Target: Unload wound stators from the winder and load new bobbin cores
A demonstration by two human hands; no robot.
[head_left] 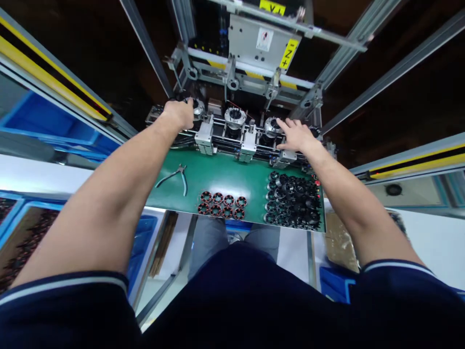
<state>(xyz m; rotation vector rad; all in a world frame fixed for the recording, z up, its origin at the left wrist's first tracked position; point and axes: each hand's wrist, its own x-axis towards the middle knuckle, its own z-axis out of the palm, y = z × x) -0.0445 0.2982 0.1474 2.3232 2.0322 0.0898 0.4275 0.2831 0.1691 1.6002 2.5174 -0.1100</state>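
The left hand [178, 114] covers the far-left fixture [198, 107], so its grip cannot be told. The right hand [296, 135] lies released, fingers spread, on the right fixture [271, 127]. Both arms are stretched far.

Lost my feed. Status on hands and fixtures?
Left hand on left fixture. Right hand at right fixture. Middle fixture untouched. Pliers and rings on mat, clear.

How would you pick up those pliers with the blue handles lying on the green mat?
Probably from above, pinching both handles together near their middle. The pliers lie flat on the green mat, jaws toward the machine, handles spread toward the mat's front edge. Nothing lies close around them, and both the left hand and right hand are up at the fixtures.
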